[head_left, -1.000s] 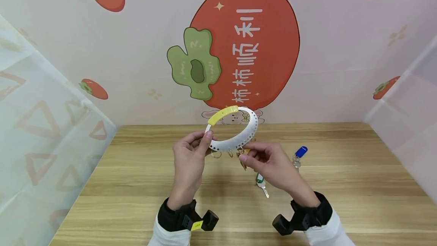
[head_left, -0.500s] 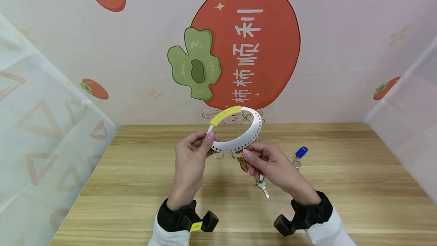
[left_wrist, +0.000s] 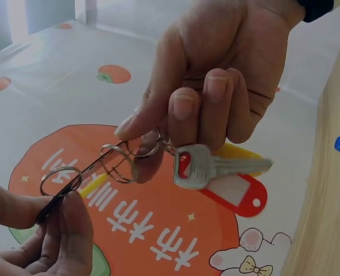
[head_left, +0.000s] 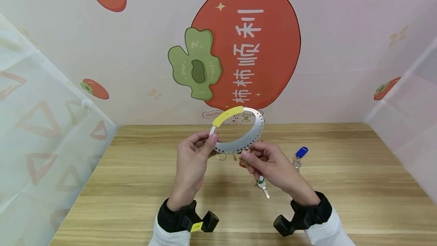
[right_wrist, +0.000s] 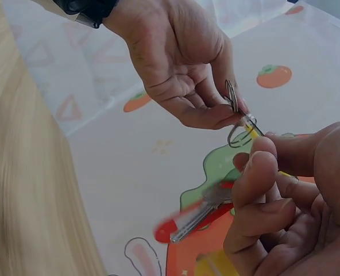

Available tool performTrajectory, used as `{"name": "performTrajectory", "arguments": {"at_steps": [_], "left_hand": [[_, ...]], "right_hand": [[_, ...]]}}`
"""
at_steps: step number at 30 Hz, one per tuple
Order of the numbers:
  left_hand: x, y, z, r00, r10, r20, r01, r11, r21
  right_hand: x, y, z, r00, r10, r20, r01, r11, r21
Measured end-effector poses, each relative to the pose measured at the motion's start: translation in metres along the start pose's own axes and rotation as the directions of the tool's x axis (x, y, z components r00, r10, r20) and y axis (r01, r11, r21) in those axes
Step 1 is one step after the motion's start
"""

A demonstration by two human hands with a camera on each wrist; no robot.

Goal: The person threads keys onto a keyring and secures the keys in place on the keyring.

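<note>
In the head view, my left hand [head_left: 194, 158] pinches the left edge of a white hoop [head_left: 239, 143] with a yellow sleeve and small holes along its rim. Thin metal rings [head_left: 221, 156] hang from the hoop's lower edge. At its lower right, my right hand [head_left: 273, 164] pinches a small metal key ring against the rim; the exact grip is partly hidden. A silver key [left_wrist: 194, 167], a red tag [left_wrist: 239, 195] and a yellow tag [left_wrist: 239, 154] dangle beside the right fingers in the left wrist view. Red tag and key look blurred in the right wrist view.
A key with a green tag [head_left: 263, 188] lies on the wooden table [head_left: 136, 200], just below the right hand. Farther right lies another key with a blue tag [head_left: 301, 152]. A printed backdrop [head_left: 324, 98] stands behind the table.
The hoop and both hands have shifted slightly right, and the hoop has tilted a little. Below the right fingers, the hanging key and red tag have swung and are now mostly hidden in the head view.
</note>
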State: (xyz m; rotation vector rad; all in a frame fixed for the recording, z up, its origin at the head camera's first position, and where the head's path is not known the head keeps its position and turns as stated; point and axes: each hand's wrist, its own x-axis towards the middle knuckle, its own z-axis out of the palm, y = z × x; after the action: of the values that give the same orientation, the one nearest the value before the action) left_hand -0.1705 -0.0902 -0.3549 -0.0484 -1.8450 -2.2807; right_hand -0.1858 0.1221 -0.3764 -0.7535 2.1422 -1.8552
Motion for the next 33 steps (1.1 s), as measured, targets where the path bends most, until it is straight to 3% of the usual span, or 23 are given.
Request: {"name": "performTrajectory", "arguments": {"at_steps": [8,12,14,18,20,28,33], "left_hand": [[0.001,0.000,-0.001,0.998,-0.034,0.058,0.035,0.999,-0.018],[0.000,0.001,-0.002,0.997,-0.042,0.063,0.044,0.998,-0.035],[0.000,0.001,-0.002,0.997,-0.044,0.067,0.047,0.998,-0.044],[0.000,0.001,-0.001,0.998,-0.038,0.057,0.041,0.997,-0.060],[0.000,0.001,-0.001,0.998,-0.033,0.048,0.036,0.997,-0.066],[-0.001,0.003,-0.001,0.998,-0.038,0.047,0.042,0.996,-0.083],[-0.002,0.003,0.000,0.997,-0.028,0.072,0.033,0.997,-0.070]], "right_hand": [[-0.001,-0.002,-0.005,1.000,0.012,-0.001,-0.012,1.000,-0.019],[-0.001,-0.001,-0.003,0.993,-0.070,-0.092,0.057,0.990,-0.133],[0.000,0.001,0.000,0.976,-0.146,-0.164,0.108,0.970,-0.220],[0.001,0.004,0.005,0.911,-0.302,-0.281,0.193,0.914,-0.356],[0.001,0.005,0.006,0.885,-0.342,-0.317,0.214,0.902,-0.376],[0.002,0.005,0.007,0.837,-0.383,-0.391,0.241,0.899,-0.366],[0.003,0.005,0.007,0.792,-0.465,-0.396,0.290,0.857,-0.426]]}}
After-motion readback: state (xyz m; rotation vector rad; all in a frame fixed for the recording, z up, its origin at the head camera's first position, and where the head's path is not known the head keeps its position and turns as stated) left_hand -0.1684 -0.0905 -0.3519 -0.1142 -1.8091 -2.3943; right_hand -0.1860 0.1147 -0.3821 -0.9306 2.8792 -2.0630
